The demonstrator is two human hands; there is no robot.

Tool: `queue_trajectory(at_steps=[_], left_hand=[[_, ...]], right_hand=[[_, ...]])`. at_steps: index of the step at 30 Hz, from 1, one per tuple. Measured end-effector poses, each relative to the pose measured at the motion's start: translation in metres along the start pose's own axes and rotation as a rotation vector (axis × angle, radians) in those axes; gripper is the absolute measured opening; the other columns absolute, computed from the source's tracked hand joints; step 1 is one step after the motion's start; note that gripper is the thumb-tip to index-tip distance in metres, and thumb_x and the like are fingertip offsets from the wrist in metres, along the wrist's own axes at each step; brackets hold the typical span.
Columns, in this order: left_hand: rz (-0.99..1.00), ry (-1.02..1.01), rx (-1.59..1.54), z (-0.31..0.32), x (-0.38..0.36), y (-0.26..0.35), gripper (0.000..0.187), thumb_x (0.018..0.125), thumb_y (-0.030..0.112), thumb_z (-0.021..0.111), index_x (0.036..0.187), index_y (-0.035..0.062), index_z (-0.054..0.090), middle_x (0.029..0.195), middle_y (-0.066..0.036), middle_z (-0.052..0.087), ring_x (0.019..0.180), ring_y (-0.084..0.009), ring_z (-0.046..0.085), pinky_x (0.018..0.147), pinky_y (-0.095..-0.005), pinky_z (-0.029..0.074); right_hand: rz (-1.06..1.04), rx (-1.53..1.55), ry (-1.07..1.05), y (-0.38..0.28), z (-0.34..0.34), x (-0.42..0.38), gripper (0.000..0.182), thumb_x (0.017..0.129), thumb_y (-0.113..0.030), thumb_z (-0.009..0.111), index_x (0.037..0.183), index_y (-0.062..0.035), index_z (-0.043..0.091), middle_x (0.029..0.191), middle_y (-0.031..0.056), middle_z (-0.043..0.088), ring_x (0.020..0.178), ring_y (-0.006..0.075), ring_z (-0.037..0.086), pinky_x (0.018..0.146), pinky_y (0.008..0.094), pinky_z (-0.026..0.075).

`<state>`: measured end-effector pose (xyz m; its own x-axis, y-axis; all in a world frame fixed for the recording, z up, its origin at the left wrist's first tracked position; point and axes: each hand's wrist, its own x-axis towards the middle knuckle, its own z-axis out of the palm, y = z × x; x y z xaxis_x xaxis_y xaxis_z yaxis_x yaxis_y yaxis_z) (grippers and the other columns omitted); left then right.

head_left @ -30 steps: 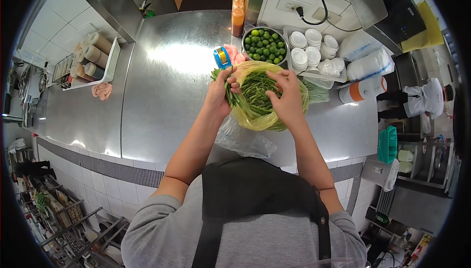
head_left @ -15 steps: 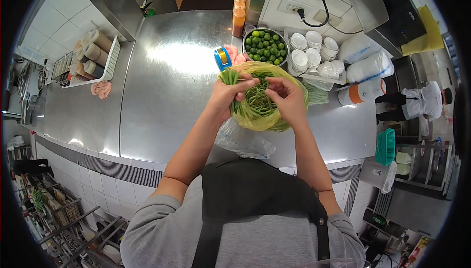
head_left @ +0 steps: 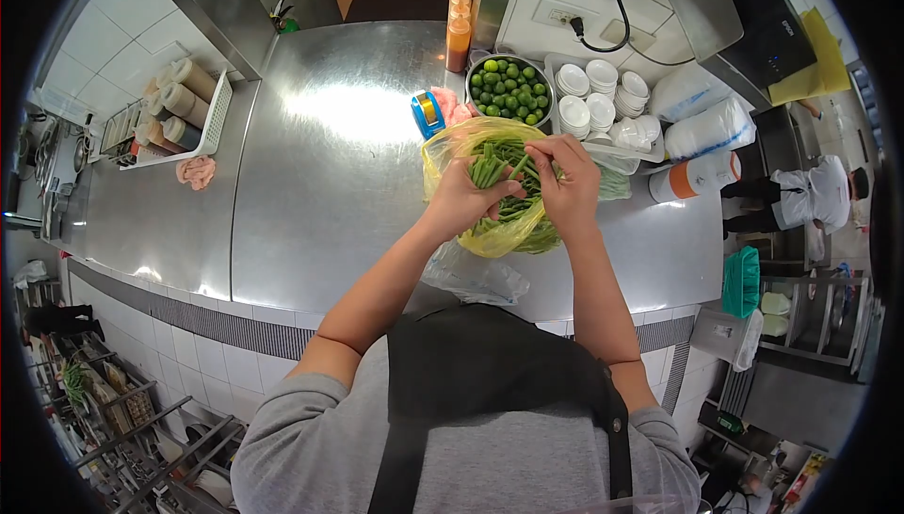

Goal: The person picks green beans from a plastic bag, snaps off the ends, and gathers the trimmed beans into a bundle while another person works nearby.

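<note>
My left hand (head_left: 461, 200) is closed around a bunch of green beans (head_left: 487, 167), held over the left part of an open yellow plastic bag (head_left: 446, 149). More green beans fill the bag, partly hidden under both hands. Over the bag's right side, my right hand (head_left: 573, 184) has its thumb and fingers pinched together on a green bean (head_left: 518, 168) close to the bunch. The bag rests on the steel counter (head_left: 330, 194).
Behind the bag stand a bowl of green limes (head_left: 508, 90), a blue tape dispenser (head_left: 427, 114) and orange sauce bottles (head_left: 459, 34). Stacked white cups (head_left: 601, 109) are to the right. A clear plastic bag (head_left: 480, 279) lies in front. A person (head_left: 815, 194) stands far right.
My left hand has moved right with its bunch, from the bag's left edge to over the bag. The right hand has shifted slightly right, its fingers now pinched together.
</note>
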<state>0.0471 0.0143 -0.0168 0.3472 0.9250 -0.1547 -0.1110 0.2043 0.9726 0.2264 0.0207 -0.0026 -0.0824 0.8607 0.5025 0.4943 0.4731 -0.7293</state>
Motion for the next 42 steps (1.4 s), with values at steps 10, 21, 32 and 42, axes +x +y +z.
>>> queue_trajectory(at_steps=[10,21,32,42], left_hand=[[-0.099,0.053,-0.365,-0.009,0.005,-0.015,0.016,0.091,0.007,0.071,0.101,0.0009,0.061,0.086,-0.012,0.074,0.054,-0.0065,0.056,0.048,-0.0201,0.045],[-0.076,0.1,-0.782,-0.028,0.014,-0.005,0.025,0.096,0.01,0.066,0.118,0.0047,0.056,0.101,-0.014,0.073,0.055,-0.0029,0.051,0.048,-0.0152,0.044],[0.158,0.215,-0.767,-0.026,0.01,-0.008,0.021,0.095,0.009,0.067,0.114,0.0045,0.058,0.099,-0.014,0.073,0.056,-0.0028,0.052,0.049,-0.0157,0.042],[0.23,0.265,-0.669,-0.021,0.01,-0.005,0.016,0.096,0.013,0.067,0.109,0.0045,0.062,0.104,-0.017,0.073,0.071,-0.0077,0.061,0.06,-0.0209,0.048]], right_hand=[[-0.211,-0.158,0.075,-0.005,0.014,-0.018,0.024,0.083,0.006,0.069,0.104,-0.0037,0.072,0.089,0.0091,0.063,0.078,0.0216,0.064,0.066,0.0311,0.051],[0.095,-0.137,-0.055,0.016,0.014,-0.02,0.02,0.088,-0.006,0.069,0.107,-0.0046,0.072,0.093,0.0082,0.061,0.086,0.0197,0.062,0.077,0.0302,0.048],[0.392,0.298,-0.2,-0.004,0.038,-0.037,0.012,0.094,-0.006,0.065,0.086,0.0017,0.061,0.081,0.0028,0.059,0.072,0.011,0.056,0.068,0.0257,0.045],[0.278,-0.28,-0.357,0.012,0.031,-0.033,0.009,0.084,-0.006,0.067,0.083,0.0011,0.06,0.086,0.0159,0.059,0.085,0.0365,0.061,0.076,0.0448,0.048]])
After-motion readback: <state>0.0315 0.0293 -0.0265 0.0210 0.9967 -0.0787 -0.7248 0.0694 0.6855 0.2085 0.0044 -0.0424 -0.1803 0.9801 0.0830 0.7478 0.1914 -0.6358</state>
